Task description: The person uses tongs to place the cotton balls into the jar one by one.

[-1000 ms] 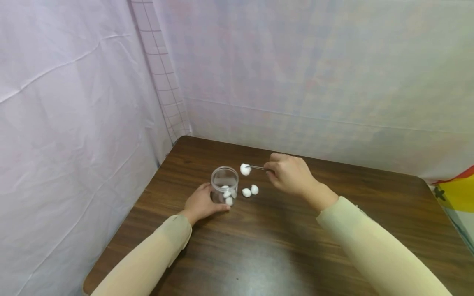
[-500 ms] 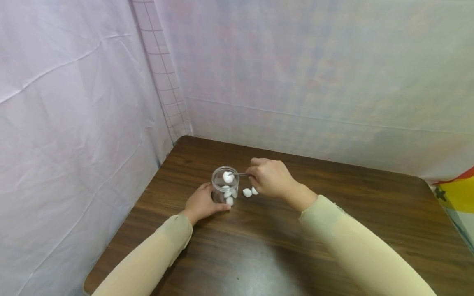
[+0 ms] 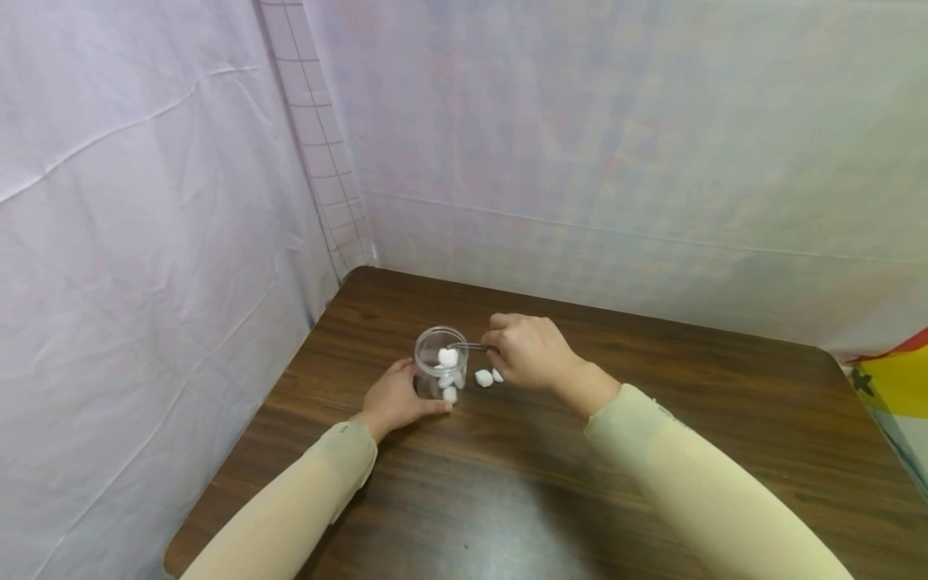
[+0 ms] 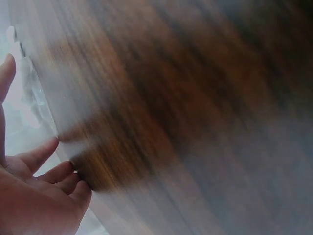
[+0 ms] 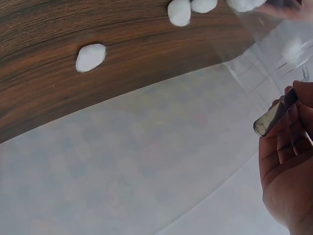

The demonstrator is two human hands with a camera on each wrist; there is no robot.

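Note:
My left hand [image 3: 397, 398] grips a clear round jar [image 3: 429, 385] from its left side, thumb across the near side. Several white cotton balls [image 3: 449, 395] lie inside it. My right hand [image 3: 532, 348] pinches metal tweezers [image 3: 473, 345], which reach level over the jar's rim from the right. Their tips are right at the top of a cotton ball [image 3: 448, 357] within the jar's mouth. In the right wrist view, the tweezers' rounded back end [image 5: 268, 120] sticks out from my fingers. Only the fingers [image 4: 46, 154] of my left hand show clearly in the left wrist view.
Two cotton balls [image 3: 483, 378] lie on the brown wooden table [image 3: 616, 499] just right of the jar, one partly covered by my right hand. The right wrist view shows another cotton ball [image 5: 90, 58] apart from them. White cloth [image 3: 580, 161] hangs behind the table.
My right hand has moved left with the tweezers, bringing a cotton ball from beside the jar to over its mouth, then lower into it. My left hand has stayed on the jar.

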